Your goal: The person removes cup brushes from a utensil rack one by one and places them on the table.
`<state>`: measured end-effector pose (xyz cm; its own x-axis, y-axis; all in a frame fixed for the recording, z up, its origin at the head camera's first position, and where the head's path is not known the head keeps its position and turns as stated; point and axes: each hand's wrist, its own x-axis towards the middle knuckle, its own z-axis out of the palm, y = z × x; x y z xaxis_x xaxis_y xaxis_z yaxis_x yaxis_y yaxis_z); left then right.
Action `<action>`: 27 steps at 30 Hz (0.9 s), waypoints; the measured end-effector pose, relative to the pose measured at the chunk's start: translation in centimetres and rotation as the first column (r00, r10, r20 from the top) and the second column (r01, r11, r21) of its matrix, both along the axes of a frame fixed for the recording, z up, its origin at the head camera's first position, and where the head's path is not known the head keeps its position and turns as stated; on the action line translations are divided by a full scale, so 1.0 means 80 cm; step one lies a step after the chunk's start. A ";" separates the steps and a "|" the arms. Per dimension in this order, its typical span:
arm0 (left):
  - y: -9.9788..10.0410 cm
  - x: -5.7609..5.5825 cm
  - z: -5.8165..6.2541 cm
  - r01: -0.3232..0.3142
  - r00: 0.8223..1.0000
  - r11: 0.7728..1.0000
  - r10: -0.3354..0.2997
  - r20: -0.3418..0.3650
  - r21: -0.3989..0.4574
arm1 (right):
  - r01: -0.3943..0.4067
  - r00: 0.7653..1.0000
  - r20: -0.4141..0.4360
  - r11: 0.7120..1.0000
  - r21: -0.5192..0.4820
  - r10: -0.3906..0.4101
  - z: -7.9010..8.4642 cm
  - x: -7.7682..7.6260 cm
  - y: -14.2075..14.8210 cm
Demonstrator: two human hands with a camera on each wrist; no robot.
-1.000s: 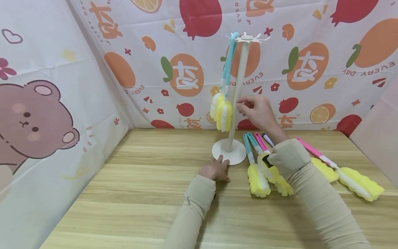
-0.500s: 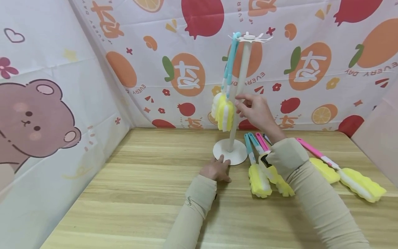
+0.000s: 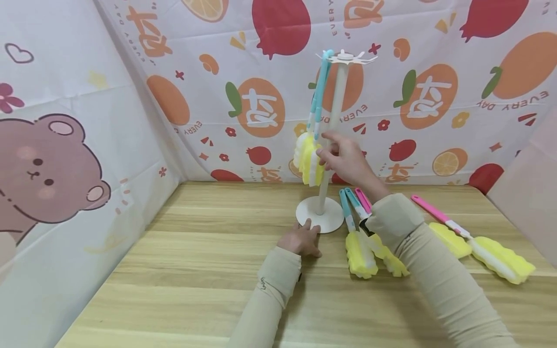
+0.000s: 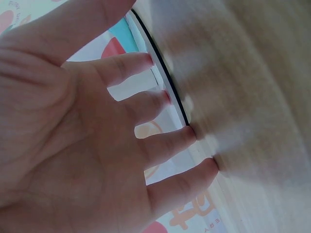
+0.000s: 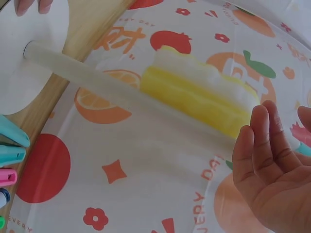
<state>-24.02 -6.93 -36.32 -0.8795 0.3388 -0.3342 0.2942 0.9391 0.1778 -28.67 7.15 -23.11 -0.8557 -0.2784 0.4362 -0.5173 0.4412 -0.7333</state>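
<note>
Two sponge bottle brushes (image 3: 312, 162) with teal handles hang from the left of the hook ring atop a white stand (image 3: 338, 96). My left hand (image 3: 300, 240) rests at the front of the stand's round base (image 3: 331, 216), fingers spread; the left wrist view shows the fingertips along the base's rim and the tabletop. My right hand (image 3: 348, 159) is at the hanging brushes, just below their handles. In the right wrist view its loosely bent fingers (image 5: 260, 136) are beside the upper end of the yellow-and-white sponge (image 5: 199, 94); whether they touch it I cannot tell.
Several more sponge brushes lie right of the stand: a teal-handled brush (image 3: 361, 253), others partly under my right arm, and a pink-handled brush (image 3: 500, 258) farther right. A printed cloth (image 3: 209, 96) hangs behind the wooden table (image 3: 196, 270).
My right hand has moved left from beside the pole to the hanging brushes. My left hand has stayed at the base, and the brushes hang as before.
</note>
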 end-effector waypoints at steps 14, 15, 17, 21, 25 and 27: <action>0.000 -0.002 -0.001 -0.015 1.000 1.000 0.015 0.010 -0.008 | 0.017 1.000 0.023 0.999 -0.030 -0.017 0.004 -0.001 -0.014; 0.000 -0.002 -0.001 -0.016 1.000 1.000 0.017 0.008 -0.008 | 0.019 0.999 0.026 0.999 -0.033 -0.019 0.005 -0.002 -0.015; 0.000 -0.001 0.000 -0.015 1.000 1.000 0.015 0.006 -0.011 | 0.022 0.999 0.034 0.999 -0.044 -0.020 0.006 -0.004 -0.017; 0.000 -0.001 -0.002 -0.010 1.000 1.000 0.011 0.010 -0.012 | 0.031 0.998 0.053 0.998 -0.059 -0.028 0.008 -0.007 -0.019; 0.000 -0.001 -0.002 -0.019 1.000 1.000 0.019 0.010 -0.007 | 0.058 0.995 0.084 0.996 -0.064 -0.053 0.010 -0.011 -0.023; 0.000 -0.001 -0.002 -0.023 1.000 1.000 0.023 0.009 -0.006 | 0.067 0.993 0.099 0.996 -0.061 -0.061 0.011 -0.013 -0.025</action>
